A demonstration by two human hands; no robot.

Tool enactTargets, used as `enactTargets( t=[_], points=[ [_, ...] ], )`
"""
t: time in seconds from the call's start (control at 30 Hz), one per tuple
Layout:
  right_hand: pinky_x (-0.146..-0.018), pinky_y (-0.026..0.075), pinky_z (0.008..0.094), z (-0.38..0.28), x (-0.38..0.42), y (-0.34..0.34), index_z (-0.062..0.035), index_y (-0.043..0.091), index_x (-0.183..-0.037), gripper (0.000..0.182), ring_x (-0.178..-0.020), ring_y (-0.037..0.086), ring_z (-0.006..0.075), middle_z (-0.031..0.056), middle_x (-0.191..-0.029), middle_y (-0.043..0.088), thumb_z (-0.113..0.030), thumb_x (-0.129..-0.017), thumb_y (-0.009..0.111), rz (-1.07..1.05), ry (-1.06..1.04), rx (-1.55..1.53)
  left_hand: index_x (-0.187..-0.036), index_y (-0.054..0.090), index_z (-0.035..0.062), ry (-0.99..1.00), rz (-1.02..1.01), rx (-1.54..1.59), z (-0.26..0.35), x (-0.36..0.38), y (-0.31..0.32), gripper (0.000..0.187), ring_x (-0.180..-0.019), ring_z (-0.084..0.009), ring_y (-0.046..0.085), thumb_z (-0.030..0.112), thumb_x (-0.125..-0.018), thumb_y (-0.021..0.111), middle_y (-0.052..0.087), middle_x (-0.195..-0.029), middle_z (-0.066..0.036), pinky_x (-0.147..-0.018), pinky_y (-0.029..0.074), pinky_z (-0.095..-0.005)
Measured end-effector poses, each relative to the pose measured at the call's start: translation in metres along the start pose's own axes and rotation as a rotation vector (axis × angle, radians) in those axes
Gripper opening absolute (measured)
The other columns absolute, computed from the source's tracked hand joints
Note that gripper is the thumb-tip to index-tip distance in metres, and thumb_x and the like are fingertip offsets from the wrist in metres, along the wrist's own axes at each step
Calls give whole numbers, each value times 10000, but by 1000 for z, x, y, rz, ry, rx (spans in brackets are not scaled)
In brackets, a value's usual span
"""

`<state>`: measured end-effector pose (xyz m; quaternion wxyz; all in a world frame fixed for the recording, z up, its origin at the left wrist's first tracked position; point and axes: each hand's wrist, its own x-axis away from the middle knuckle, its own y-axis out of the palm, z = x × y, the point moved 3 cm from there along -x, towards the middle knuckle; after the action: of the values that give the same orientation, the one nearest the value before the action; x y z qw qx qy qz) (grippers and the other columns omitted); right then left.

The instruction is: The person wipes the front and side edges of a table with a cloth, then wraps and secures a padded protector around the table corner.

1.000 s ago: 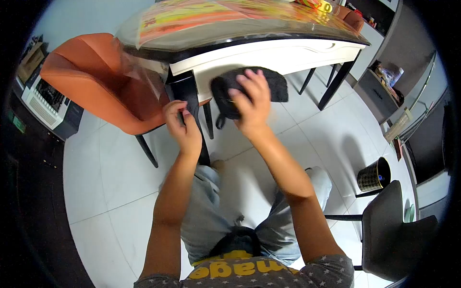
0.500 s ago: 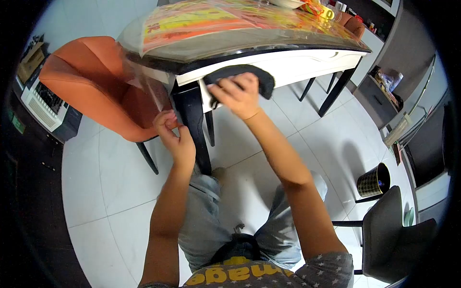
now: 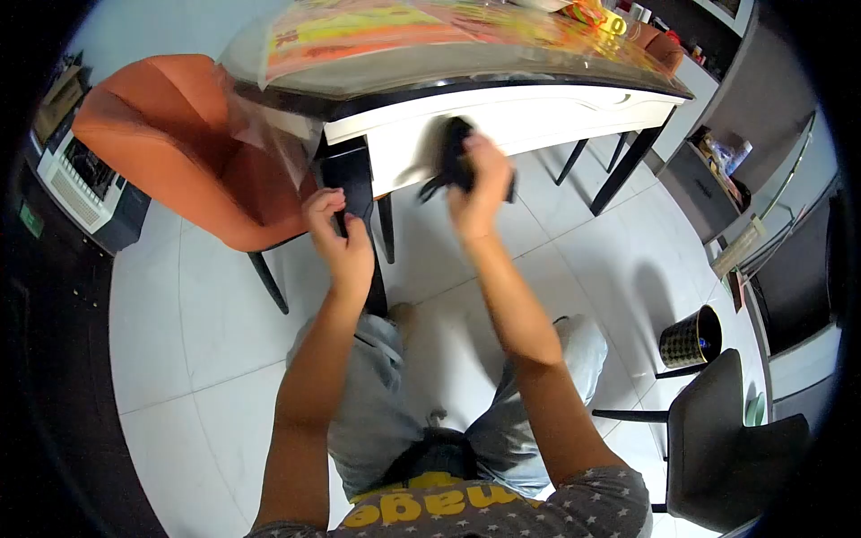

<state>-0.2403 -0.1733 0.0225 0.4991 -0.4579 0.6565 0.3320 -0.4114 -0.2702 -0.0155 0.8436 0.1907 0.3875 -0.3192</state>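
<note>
My right hand (image 3: 482, 179) grips a soft black item (image 3: 456, 157) in front of the table's white side panel. Motion smears it, so its exact kind cannot be made out; a thin strap-like end hangs from its left side. My left hand (image 3: 339, 235) is raised beside the black table leg (image 3: 348, 184), its fingers bent and the thumb apart from them. Nothing shows in that hand. The table (image 3: 395, 94) carries a clear plastic cover over a red and yellow printed sheet (image 3: 359, 40).
An orange chair (image 3: 166, 134) stands at the table's left corner. On the right are a dark chair (image 3: 717, 439) and a patterned waste bin (image 3: 689, 339). A white appliance (image 3: 81, 199) sits at far left. White tiles (image 3: 229, 341) cover the floor.
The black item has turned from a wide, curved shape to a narrower, upright one. My right hand has shifted slightly right and down with it. My left hand has dropped a little, its fingers further apart.
</note>
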Motion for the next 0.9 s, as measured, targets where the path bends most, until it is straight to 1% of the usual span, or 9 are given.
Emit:
enactTargets(
  t=[0.07,0.1,0.27,0.37,0.5,0.57,0.6,0.7,0.9],
  points=[
    [-944,346,472,-35,13,27,-149,612,-1054,323,-1062,513,291,72,-1160,568,-98,-739,565,-138,-231,84,-1006,459,11,1,61,62,-1,-3,-1,375,-955,-202,504,-137,-664,421,472,-1067,-124,-855,435,-309],
    [-959,340,486,-55,17,40,-181,618,-1040,277,-1079,519,267,52,-1141,577,-157,-771,560,-173,-422,291,-1018,453,10,7,68,56,-1,-2,-1,386,-963,-200,495,-133,-662,406,468,-1071,-121,-863,424,-303],
    [-971,355,501,-45,21,63,-245,626,-1022,246,-1127,501,249,11,-1199,561,-200,-793,551,-94,-594,176,-1061,428,16,-57,166,113,7,-8,-2,413,-980,-194,459,-126,-675,391,441,-1110,-116,-902,380,-301],
    [-974,355,507,-9,16,47,-244,624,-1021,247,-1113,498,258,14,-1206,550,-198,-786,567,-118,-568,191,-1074,426,22,-15,163,153,17,-5,11,399,-987,-196,459,-125,-704,406,443,-1099,-112,-915,382,-319],
    [-947,379,514,46,1,17,-170,598,-1110,358,-1133,470,323,81,-1220,530,-163,-753,578,-18,-401,237,-1075,429,21,74,73,145,25,3,32,382,-980,-194,464,-130,-724,431,444,-1097,-116,-912,396,-336],
    [-966,357,509,73,-14,-5,-89,602,-1108,547,-1144,462,366,134,-1224,521,-95,-565,666,22,-281,223,-1065,435,14,130,52,163,29,5,38,376,-969,-188,463,-140,-721,433,445,-1099,-121,-902,397,-336],
    [-976,341,500,85,-23,-15,-74,611,-1087,571,-1139,458,379,150,-1226,517,4,-522,642,79,-214,232,-1062,439,14,127,32,163,34,6,40,362,-962,-186,463,-137,-733,431,443,-1100,-122,-898,397,-336],
    [-986,328,460,123,-34,-35,-28,603,-1058,540,-1132,447,377,174,-1210,518,97,-537,539,180,-106,313,-1061,437,10,145,-16,121,33,11,40,377,-962,-195,465,-144,-718,417,442,-1093,-130,-900,388,-323],
    [-1035,301,437,184,-42,-72,15,540,-1155,582,-1156,414,371,183,-1222,482,154,-603,419,417,346,302,-1014,459,13,124,-48,-30,32,18,52,389,-925,-234,487,-153,-663,425,482,-1024,-131,-867,399,-314]
  ],
)
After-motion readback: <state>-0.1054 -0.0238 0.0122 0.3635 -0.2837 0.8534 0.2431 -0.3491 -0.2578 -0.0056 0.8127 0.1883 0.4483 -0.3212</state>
